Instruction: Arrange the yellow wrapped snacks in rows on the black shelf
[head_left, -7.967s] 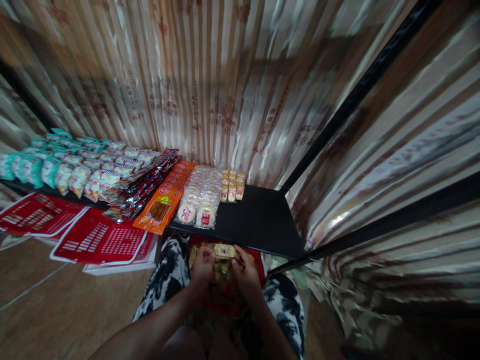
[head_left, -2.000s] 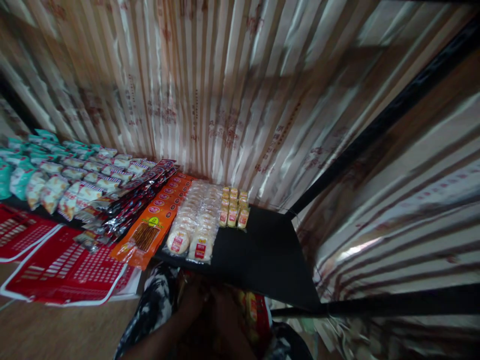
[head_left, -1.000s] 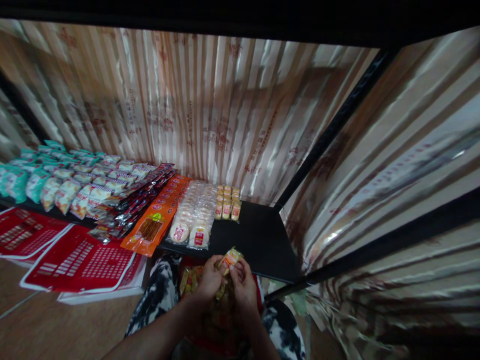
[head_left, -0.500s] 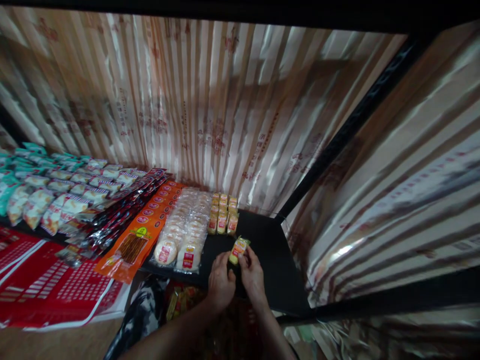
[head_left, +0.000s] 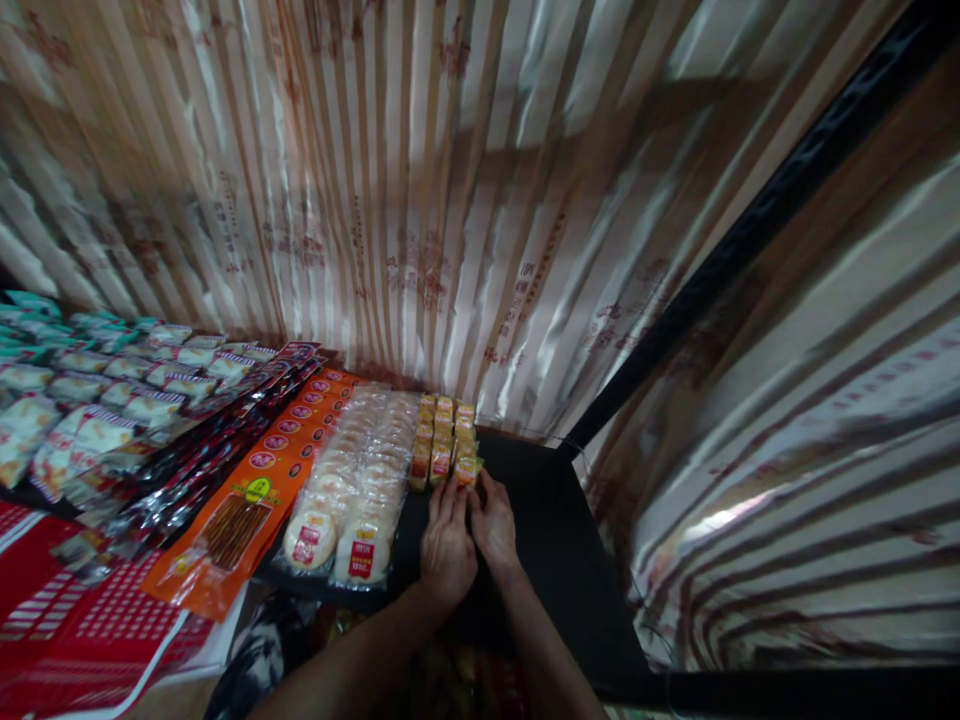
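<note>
Yellow packets (head_left: pixel 442 432) already stand in three columns on the black shelf (head_left: pixel 559 520), the front-right packet (head_left: pixel 469 468) pinched in the nearly closed fingers of left hand (head_left: pixel 448 550) and right hand (head_left: pixel 493 525), with seemingly unplaced packets (head_left: pixel 465 664) dim below.

Pleated striped curtain (head_left: pixel 420 150) w/ reddish print hangs behind, blk post (head_left: pixel 720 245) slanting on R side. Orange pkt (head_left: pixel 262 455) of brown sticks lies btwn clear-wrapped rice crackers (head_left: pixel 379 475) & messy dk red pkts (head_left: pixel 225 430); white snack bags (head_left: pixel 154 403), teal bags (head_left: pixel 30 330) further L, red white-edged panel (head_left: pixel 90 640) front L.
</note>
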